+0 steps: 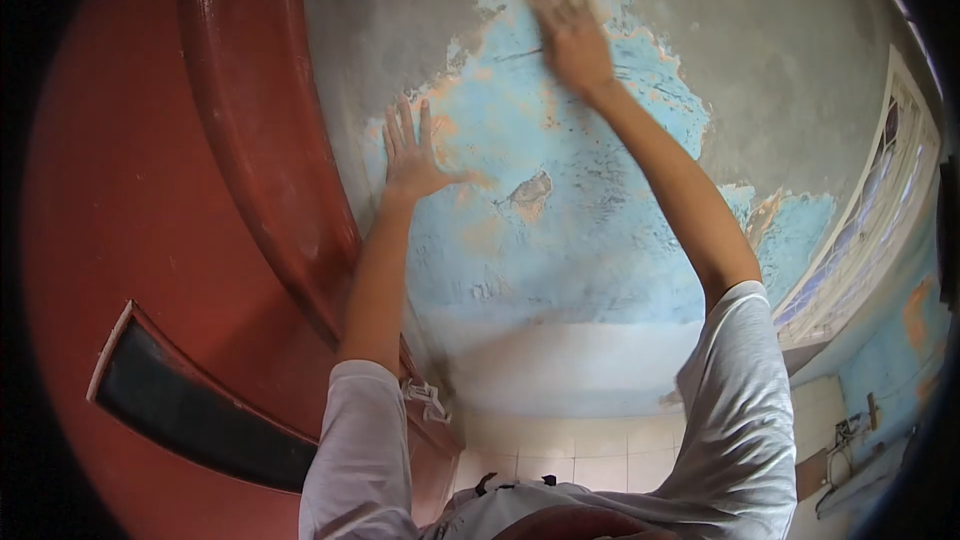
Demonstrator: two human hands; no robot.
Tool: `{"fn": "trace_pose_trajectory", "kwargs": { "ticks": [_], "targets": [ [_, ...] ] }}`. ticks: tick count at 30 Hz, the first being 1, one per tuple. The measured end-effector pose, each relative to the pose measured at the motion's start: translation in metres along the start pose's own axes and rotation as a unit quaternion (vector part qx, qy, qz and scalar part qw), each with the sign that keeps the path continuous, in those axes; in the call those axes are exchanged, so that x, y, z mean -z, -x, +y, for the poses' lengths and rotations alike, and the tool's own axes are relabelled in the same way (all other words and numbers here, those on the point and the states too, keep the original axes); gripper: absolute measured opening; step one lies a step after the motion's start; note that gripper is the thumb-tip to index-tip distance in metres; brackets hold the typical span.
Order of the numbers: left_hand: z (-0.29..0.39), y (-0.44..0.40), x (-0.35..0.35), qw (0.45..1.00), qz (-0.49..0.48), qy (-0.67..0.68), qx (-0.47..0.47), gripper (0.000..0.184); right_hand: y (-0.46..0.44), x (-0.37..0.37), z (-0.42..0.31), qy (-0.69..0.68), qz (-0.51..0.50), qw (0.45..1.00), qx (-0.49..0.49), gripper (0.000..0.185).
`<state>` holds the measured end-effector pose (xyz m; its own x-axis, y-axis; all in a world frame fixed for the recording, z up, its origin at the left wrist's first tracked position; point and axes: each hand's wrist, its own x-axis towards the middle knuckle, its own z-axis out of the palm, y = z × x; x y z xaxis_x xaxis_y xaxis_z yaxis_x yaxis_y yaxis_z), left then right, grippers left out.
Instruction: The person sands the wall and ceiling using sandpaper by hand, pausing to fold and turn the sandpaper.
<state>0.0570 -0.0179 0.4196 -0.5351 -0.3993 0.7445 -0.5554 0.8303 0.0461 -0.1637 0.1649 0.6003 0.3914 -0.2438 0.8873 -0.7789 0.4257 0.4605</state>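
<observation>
My left hand (412,162) lies on the wall with its fingers spread and thumb out to the side, holding nothing. Higher up and to the right, my right hand (574,40) is against the wall near the top of the blue patch. Motion smears its fingers, so whether anything thin is under the palm cannot be made out. Around both hands the wall has a light blue painted patch (590,180) with orange-tinged spots and ragged, flaking edges. A chipped grey spot (530,190) shows lower down between my arms. Bare grey plaster (780,50) surrounds the blue.
A red door (120,170) with a dark panel (200,405) and a thick red frame (250,70) stands close on the left. A barred window (870,220) is at right, with wires (848,440) below it. Pale tiles (600,440) run along the bottom.
</observation>
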Motion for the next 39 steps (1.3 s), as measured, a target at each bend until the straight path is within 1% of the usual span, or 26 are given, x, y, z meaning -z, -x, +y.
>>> {"fn": "trace_pose_trajectory", "kwargs": {
  "ticks": [1, 2, 4, 5, 7, 8, 9, 11, 12, 13, 14, 16, 17, 20, 21, 24, 26, 28, 30, 31, 32, 34, 35, 36, 38, 39],
  "targets": [
    [0.002, -0.001, 0.006, 1.000, -0.018, -0.005, 0.006, 0.160, 0.018, -0.006, -0.014, -0.093, -0.079, 0.992, 0.044, 0.073],
    [0.004, -0.003, 0.010, 0.999, -0.032, -0.009, 0.012, 0.161, 0.032, -0.005, -0.023, -0.094, -0.090, 0.973, 0.191, 0.075],
    [0.002, -0.001, 0.011, 0.999, -0.035, -0.017, 0.004, 0.161, 0.033, -0.006, -0.019, -0.146, -0.116, 0.955, 0.233, 0.075],
    [0.002, -0.004, 0.011, 0.999, -0.033, -0.022, 0.000, 0.162, 0.027, -0.005, -0.007, -0.143, -0.113, 0.955, 0.233, 0.075],
    [0.000, -0.006, 0.009, 0.999, -0.021, -0.025, 0.003, 0.161, 0.001, 0.018, 0.018, -0.026, -0.124, 0.990, 0.055, 0.076],
    [0.001, -0.003, 0.006, 1.000, -0.015, -0.027, 0.007, 0.161, -0.006, 0.022, 0.023, -0.018, -0.053, 0.998, 0.013, 0.074],
    [0.002, 0.001, 0.005, 0.999, -0.019, -0.025, 0.008, 0.161, -0.003, 0.015, 0.016, 0.004, -0.048, 0.999, 0.016, 0.076],
    [0.000, 0.002, 0.006, 1.000, 0.024, -0.004, -0.001, 0.159, 0.015, -0.005, 0.004, 0.021, -0.046, 0.999, 0.017, 0.077],
    [-0.001, 0.003, 0.007, 1.000, 0.022, -0.004, 0.001, 0.159, 0.022, -0.008, 0.001, -0.068, -0.082, 0.987, 0.120, 0.079],
    [-0.001, 0.004, 0.008, 0.999, 0.039, -0.002, -0.009, 0.157, 0.028, -0.011, 0.001, -0.156, -0.115, 0.956, 0.221, 0.081],
    [-0.001, 0.006, 0.008, 0.998, 0.058, 0.000, -0.020, 0.156, 0.026, -0.014, 0.009, -0.158, -0.115, 0.955, 0.221, 0.081],
    [-0.003, 0.006, 0.006, 0.998, 0.065, -0.001, -0.023, 0.156, -0.003, 0.017, 0.026, -0.002, -0.167, 0.972, 0.167, 0.082],
    [-0.002, 0.005, 0.005, 0.997, 0.071, -0.002, -0.027, 0.155, -0.013, 0.024, 0.027, 0.041, -0.133, 0.985, 0.101, 0.081],
    [0.000, 0.006, 0.007, 0.997, 0.075, -0.005, -0.029, 0.154, 0.008, 0.004, -0.005, 0.046, -0.124, 0.987, 0.091, 0.078],
    [0.002, 0.009, 0.010, 0.997, 0.074, -0.008, -0.025, 0.154, 0.017, 0.000, -0.020, 0.019, -0.111, 0.977, 0.180, 0.076],
    [0.008, 0.008, 0.017, 0.998, 0.058, -0.034, -0.013, 0.155, 0.015, 0.006, -0.013, 0.006, -0.116, 0.968, 0.221, 0.067],
    [0.012, 0.011, 0.023, 0.999, 0.040, -0.023, -0.001, 0.155, -0.013, 0.025, 0.008, 0.063, -0.107, 0.991, 0.051, 0.068],
    [0.012, 0.013, 0.025, 0.999, 0.039, -0.011, -0.010, 0.155, -0.005, 0.003, 0.006, 0.038, -0.037, 0.998, 0.026, 0.076],
    [0.010, 0.011, 0.026, 0.999, 0.042, 0.000, -0.024, 0.155, 0.025, -0.010, -0.012, -0.094, -0.124, 0.980, 0.124, 0.078],
    [0.009, 0.012, 0.024, 0.998, 0.056, -0.007, -0.030, 0.155, 0.035, -0.011, -0.014, -0.112, -0.098, 0.964, 0.220, 0.080],
    [0.009, 0.012, 0.022, 0.997, 0.069, -0.015, -0.035, 0.155, 0.036, -0.013, -0.006, -0.111, -0.099, 0.964, 0.221, 0.080],
    [0.009, 0.011, 0.023, 0.997, 0.066, -0.008, -0.034, 0.155, 0.007, 0.013, 0.007, -0.029, -0.139, 0.978, 0.156, 0.081],
    [0.009, 0.013, 0.023, 0.998, 0.061, 0.000, -0.031, 0.156, -0.012, 0.030, 0.014, 0.017, -0.133, 0.985, 0.106, 0.078],
    [0.011, 0.017, 0.024, 0.998, 0.059, 0.000, -0.027, 0.156, -0.010, 0.024, 0.010, 0.012, -0.134, 0.985, 0.108, 0.078],
    [0.014, 0.016, 0.034, 0.999, 0.043, -0.004, -0.026, 0.154, 0.001, 0.004, -0.009, 0.069, -0.068, 0.993, 0.066, 0.074],
    [0.016, 0.009, 0.042, 0.998, 0.046, -0.006, -0.033, 0.154, 0.011, 0.002, -0.023, 0.066, -0.100, 0.988, 0.099, 0.071]
  ]
}}
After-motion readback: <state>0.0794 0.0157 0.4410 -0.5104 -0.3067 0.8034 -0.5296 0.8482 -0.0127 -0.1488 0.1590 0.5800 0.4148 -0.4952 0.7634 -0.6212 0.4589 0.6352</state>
